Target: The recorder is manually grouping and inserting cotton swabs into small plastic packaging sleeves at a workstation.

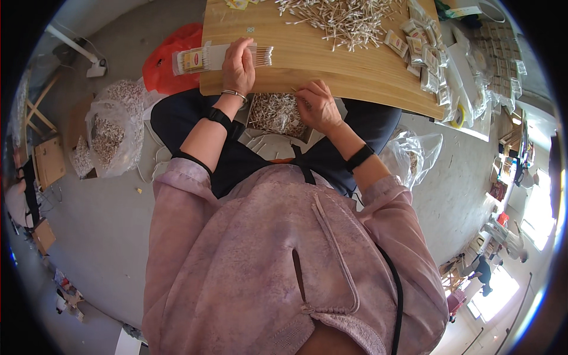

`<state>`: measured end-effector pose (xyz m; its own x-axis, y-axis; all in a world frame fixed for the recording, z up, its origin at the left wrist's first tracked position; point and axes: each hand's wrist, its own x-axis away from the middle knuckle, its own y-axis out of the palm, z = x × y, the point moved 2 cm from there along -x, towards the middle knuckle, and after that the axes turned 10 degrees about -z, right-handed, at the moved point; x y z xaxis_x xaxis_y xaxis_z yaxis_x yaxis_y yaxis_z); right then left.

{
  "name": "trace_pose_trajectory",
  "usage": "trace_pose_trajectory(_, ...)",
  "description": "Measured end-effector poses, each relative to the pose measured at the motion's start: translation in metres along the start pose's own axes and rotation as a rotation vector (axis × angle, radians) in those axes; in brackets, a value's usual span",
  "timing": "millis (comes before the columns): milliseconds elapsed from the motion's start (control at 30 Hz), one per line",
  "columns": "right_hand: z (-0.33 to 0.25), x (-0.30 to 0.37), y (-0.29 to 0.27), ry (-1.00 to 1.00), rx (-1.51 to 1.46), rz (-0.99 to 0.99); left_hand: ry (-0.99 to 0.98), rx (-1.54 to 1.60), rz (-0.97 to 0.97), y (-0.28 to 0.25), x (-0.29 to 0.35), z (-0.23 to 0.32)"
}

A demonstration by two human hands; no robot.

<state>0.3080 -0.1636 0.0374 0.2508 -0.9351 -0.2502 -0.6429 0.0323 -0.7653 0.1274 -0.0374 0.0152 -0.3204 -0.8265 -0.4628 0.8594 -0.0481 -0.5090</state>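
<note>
My left hand [238,66] is closed around a clear plastic bag of cotton swabs [192,61] at the table's left front edge. The bag has a yellow and white label, and a row of swabs [264,56] sticks out to the right of my hand. My right hand [319,105] is by the front edge with its fingers pinched together; what they hold is too small to make out. Below and between both hands, a box of loose cotton swabs [275,112] rests at my lap. A large heap of loose swabs [346,21] lies farther back on the table.
Filled small packs [423,53] are piled at the wooden table's [284,74] right side. A red plastic bag [171,56] hangs by its left edge. Clear bags of swabs [115,130] stand on the floor at left; another clear bag [414,154] is beside my right leg.
</note>
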Motion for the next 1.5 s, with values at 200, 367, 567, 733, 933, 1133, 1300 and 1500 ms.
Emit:
trace_pose_trajectory(200, 0.002, -0.034, 0.006, 0.133, -0.224, 0.068, -0.102, 0.184, 0.047, -0.002, 0.002, -0.007)
trace_pose_trajectory(367, 0.008, -0.083, 0.04, 0.258, -0.534, 0.334, -0.295, 0.526, 0.07, 0.0, 0.001, -0.01)
trace_pose_trajectory(567, -0.006, -0.102, 0.063, 0.243, -0.603, 0.36, -0.289, 0.599, 0.008, -0.004, 0.004, -0.009)
trace_pose_trajectory(733, -0.01, -0.106, 0.067, 0.195, -0.592, 0.34, -0.287, 0.6, -0.05, -0.006, 0.002, -0.005)
trace_pose_trajectory(933, -0.009, -0.106, 0.06, 0.182, -0.604, 0.255, -0.279, 0.617, -0.036, -0.004, 0.004, -0.004)
trace_pose_trajectory(1133, -0.005, -0.095, 0.057, 0.138, -0.021, 0.051, -0.234, 0.548, -0.004, -0.002, 0.005, -0.006)
trace_pose_trajectory(1300, -0.015, -0.088, 0.061, 0.106, 0.153, -0.195, -0.212, 0.537, 0.017, -0.003, 0.002, -0.008)
trace_pose_trajectory(1500, -0.016, -0.086, 0.059, 0.107, 0.202, -0.183, -0.208, 0.515, 0.025, -0.004, 0.002, -0.007)
